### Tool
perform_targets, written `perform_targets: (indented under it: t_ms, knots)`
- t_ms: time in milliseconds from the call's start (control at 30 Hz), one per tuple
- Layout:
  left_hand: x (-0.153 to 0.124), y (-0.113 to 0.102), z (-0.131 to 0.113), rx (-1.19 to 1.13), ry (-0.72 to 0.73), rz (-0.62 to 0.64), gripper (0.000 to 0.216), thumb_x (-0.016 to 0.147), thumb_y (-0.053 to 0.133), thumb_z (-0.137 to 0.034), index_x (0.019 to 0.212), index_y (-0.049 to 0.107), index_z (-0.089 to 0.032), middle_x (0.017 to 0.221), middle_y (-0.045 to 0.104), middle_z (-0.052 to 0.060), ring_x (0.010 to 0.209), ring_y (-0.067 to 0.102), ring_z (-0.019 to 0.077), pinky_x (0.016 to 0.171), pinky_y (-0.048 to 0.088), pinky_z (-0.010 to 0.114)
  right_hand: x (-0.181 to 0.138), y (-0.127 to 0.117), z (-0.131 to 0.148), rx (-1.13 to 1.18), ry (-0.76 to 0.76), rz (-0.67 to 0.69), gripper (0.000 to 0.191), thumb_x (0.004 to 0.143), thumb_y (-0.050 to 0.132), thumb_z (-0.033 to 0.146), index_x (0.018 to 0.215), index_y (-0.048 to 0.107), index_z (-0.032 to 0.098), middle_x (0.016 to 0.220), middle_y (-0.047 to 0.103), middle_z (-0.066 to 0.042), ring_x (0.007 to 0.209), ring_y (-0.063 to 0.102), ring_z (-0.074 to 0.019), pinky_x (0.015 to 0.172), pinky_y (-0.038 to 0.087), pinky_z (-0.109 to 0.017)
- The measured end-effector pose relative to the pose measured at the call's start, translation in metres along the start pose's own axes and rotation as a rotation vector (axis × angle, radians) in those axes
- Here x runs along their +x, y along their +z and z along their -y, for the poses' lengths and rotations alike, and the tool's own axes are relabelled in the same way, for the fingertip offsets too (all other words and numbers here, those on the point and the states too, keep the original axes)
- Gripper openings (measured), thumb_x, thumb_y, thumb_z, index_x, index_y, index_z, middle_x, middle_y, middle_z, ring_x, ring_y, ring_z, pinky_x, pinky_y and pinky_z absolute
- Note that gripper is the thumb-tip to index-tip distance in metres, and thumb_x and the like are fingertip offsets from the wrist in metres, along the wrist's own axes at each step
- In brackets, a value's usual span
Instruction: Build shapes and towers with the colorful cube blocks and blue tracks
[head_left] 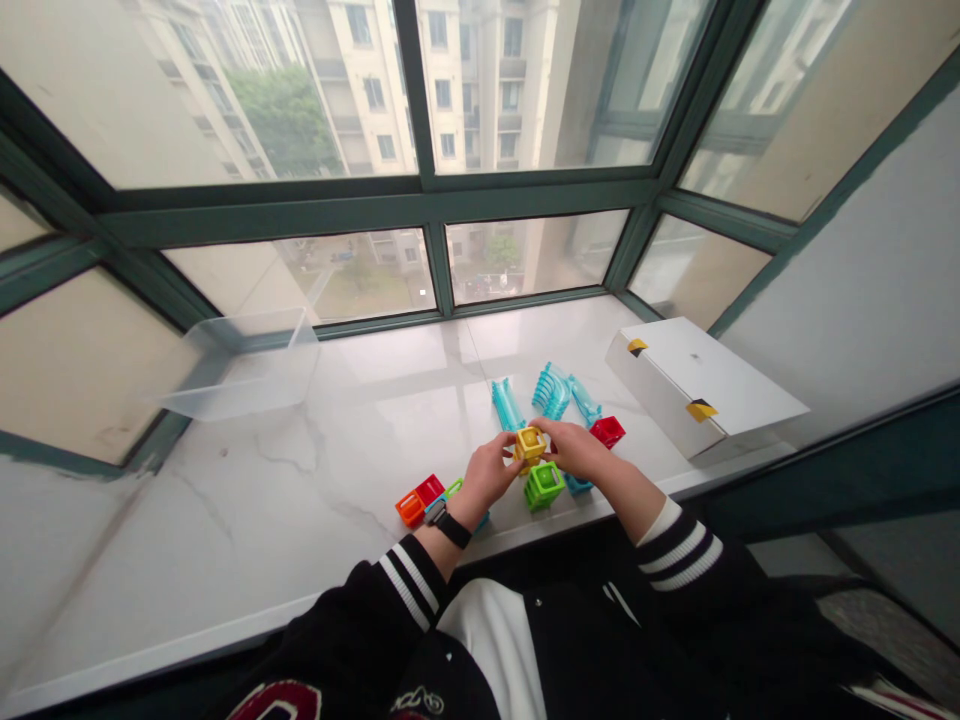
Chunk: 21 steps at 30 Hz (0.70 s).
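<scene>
Between my two hands is a yellow toy block (pixel 529 443) with an opening in its top. My left hand (pixel 491 470), with a dark watch at the wrist, has its fingers closed on the block's left side. From the other side, my right hand (pixel 571 448) grips the same block with bent fingers. Just below it, nearer my body, stands a green block (pixel 544 486). A blue block (pixel 577 483) is partly hidden under my right wrist. Beside my left wrist lie an orange block (pixel 410 508) and a red block (pixel 430 489), with green and blue pieces partly covered.
Clear blue track pieces, one straight (pixel 508 404) and one curved (pixel 552 391), lie beyond my hands. Another red block (pixel 607 431) sits by my right forearm. A white box (pixel 697 385) stands at the right, a clear plastic bin (pixel 247 370) at the left. Windows (pixel 442 195) border the ledge.
</scene>
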<state>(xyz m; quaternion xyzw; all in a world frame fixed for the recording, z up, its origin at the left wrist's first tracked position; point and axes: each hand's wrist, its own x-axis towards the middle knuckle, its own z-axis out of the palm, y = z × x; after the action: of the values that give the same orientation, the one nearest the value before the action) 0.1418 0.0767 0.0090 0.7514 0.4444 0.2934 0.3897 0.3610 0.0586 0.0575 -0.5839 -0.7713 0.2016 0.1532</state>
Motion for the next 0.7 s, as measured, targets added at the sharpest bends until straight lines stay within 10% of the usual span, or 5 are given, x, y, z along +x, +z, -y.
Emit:
perform_targets:
  t_ms: [500,700]
  knots:
    - [0.000,-0.005,-0.012,-0.026,-0.084,0.038,0.036,0.085,0.077,-0.023,0.120,0.068,-0.023,0.120,0.079,0.005,0.096,0.079,0.0245,0.084,0.062,0.036,0.000,0.001,-0.006,-0.065,0.005,0.011,0.058,0.085,0.081,0.021,0.139,0.061,0.027,0.116,0.077,-0.008,0.096,0.074,-0.0264,0.080,0.051,-0.031]
    - [-0.013,-0.044,-0.008,-0.139,-0.071,-0.051,0.036,0.089,0.073,-0.025,0.124,0.067,-0.024,0.128,0.077,0.009,0.090,0.079,0.0208,0.089,0.063,0.038,-0.001,0.002,-0.007,-0.035,0.003,0.003,0.062,0.085,0.081,0.019,0.142,0.060,0.028,0.123,0.076,-0.009,0.099,0.074,-0.0259,0.086,0.053,-0.034]
